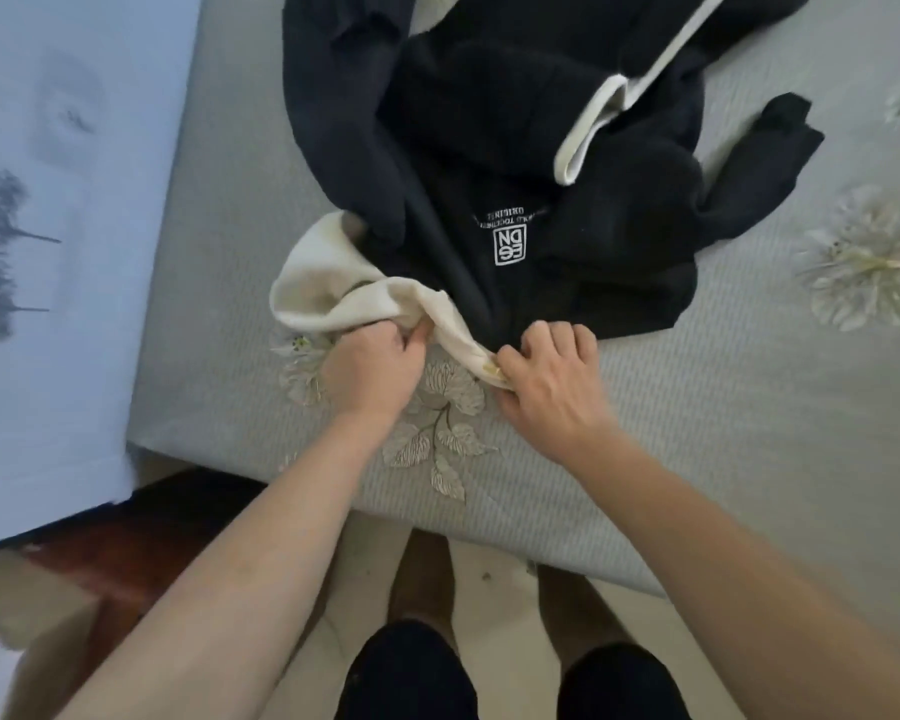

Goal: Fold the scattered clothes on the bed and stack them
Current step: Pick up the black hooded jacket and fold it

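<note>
Curled fingers of the left hand (370,371) and right hand (546,381) pinch the cream garment (323,288) by its edge near the bed (697,433) front, a crumpled black sweatshirt (489,122) overlapping its far part, a pale blue cloth (48,304) leftward

The person wears black shorts (411,672), with forearms (261,553) and shins (422,574) bare.

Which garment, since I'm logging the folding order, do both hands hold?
The cream-white fabric garment: left hand and right hand both grip its edge. The black logo-printed top and black white-striped garment lie behind it.
</note>
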Demonstrator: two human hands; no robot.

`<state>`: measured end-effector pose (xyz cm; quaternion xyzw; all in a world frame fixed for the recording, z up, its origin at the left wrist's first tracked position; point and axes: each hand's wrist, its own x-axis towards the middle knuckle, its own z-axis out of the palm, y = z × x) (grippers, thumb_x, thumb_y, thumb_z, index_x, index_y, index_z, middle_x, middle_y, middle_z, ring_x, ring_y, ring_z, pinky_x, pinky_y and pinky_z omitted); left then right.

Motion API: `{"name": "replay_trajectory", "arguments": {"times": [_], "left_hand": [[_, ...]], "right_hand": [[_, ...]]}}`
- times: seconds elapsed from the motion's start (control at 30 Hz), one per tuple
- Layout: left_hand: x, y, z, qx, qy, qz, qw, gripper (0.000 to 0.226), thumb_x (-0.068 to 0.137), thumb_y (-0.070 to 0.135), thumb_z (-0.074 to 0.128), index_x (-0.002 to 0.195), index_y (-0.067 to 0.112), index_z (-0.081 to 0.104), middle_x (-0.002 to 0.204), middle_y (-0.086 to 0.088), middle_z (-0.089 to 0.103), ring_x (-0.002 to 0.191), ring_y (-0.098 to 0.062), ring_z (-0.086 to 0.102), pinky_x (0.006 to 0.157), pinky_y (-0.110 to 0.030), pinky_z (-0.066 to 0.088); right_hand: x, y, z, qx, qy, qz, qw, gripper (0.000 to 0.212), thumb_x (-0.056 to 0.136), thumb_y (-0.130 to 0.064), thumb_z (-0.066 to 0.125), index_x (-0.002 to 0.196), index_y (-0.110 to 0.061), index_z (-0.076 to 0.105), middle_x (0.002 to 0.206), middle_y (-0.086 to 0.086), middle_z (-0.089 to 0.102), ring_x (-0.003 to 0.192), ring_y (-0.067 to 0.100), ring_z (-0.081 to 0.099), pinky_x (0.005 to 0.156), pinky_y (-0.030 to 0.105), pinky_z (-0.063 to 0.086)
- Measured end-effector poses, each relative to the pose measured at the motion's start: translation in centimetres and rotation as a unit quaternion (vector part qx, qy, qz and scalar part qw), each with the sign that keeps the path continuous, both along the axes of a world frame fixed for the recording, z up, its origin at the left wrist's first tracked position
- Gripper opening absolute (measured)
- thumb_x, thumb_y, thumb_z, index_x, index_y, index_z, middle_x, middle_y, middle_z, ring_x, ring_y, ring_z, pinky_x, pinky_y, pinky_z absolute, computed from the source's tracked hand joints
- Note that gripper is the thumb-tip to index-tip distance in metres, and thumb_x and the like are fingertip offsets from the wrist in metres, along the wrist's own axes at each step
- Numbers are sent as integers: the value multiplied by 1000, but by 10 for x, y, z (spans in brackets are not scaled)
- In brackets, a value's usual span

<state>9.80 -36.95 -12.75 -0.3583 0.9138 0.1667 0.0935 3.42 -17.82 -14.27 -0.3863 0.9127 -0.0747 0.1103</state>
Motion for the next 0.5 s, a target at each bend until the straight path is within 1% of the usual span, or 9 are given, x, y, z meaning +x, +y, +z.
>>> {"name": "replay_trajectory", "arguments": {"times": [0.07, 0.1, 0.17, 0.2, 0.23, 0.3, 0.37, 0.43, 0.5], "left_hand": [[47, 26, 16, -23, 37, -95, 994, 44, 91, 37, 67, 60, 22, 40, 59, 5, 43, 52, -19, 48, 46, -25, 22], [68, 40, 22, -40, 81, -149, 985, 36, 87, 28, 71, 66, 20, 43, 67, 3, 45, 59, -17, 49, 49, -25, 28], [93, 65, 27, -108, 116, -237, 959, 18, 82, 24, 71, 89, 15, 57, 95, -6, 55, 88, -24, 55, 73, -33, 44], [94, 71, 28, -140, 94, -254, 952, 31, 80, 26, 68, 108, 15, 60, 116, -12, 54, 109, -30, 52, 90, -42, 42], [91, 72, 28, -150, 39, -259, 953, 51, 78, 28, 67, 126, 18, 54, 135, -16, 45, 127, -34, 42, 103, -51, 32], [81, 61, 25, -132, -84, -217, 964, 79, 72, 34, 71, 143, 23, 39, 152, -16, 29, 145, -35, 22, 114, -59, 12], [73, 48, 18, -113, -163, -176, 964, 76, 73, 31, 73, 141, 19, 40, 146, -12, 41, 142, -32, 29, 115, -60, 14], [71, 44, 13, -103, -162, -169, 967, 54, 79, 20, 68, 130, 14, 50, 124, -10, 59, 122, -32, 51, 107, -53, 28], [69, 49, 17, -95, -161, -189, 964, 34, 84, 23, 65, 114, 14, 53, 104, -8, 66, 100, -32, 61, 93, -44, 34]], "right_hand": [[15, 29, 3, 6, -16, 12, 1000, 18, 84, -30, 72, 99, -21, 67, 118, 13, 52, 118, 35, 46, 104, 51, 31], [21, 41, 4, 14, -31, 13, 999, 20, 84, -25, 71, 103, -21, 66, 129, 14, 49, 131, 37, 38, 111, 53, 26], [25, 59, 4, 27, -55, 22, 998, 21, 86, -21, 70, 106, -19, 63, 140, 16, 45, 145, 39, 27, 118, 56, 20], [24, 65, 4, 29, -61, 28, 997, 21, 87, -20, 70, 106, -17, 62, 142, 16, 45, 147, 39, 25, 119, 56, 21], [21, 68, 4, 28, -65, 32, 997, 20, 88, -20, 70, 106, -15, 62, 141, 16, 48, 147, 38, 27, 119, 55, 24], [13, 71, 5, 11, -72, 30, 997, 21, 87, -19, 71, 104, -11, 62, 132, 15, 57, 144, 37, 36, 115, 53, 32], [11, 71, 5, -18, -84, 14, 996, 18, 87, -14, 72, 101, -9, 61, 119, 14, 62, 139, 36, 44, 108, 51, 40], [14, 66, 10, -56, -111, -38, 992, 14, 89, -6, 66, 100, -8, 58, 111, 14, 62, 129, 35, 52, 95, 45, 46], [18, 61, 18, -90, -147, -115, 978, 15, 90, 1, 57, 102, -7, 54, 105, 13, 59, 99, 32, 59, 74, 36, 40]]}}
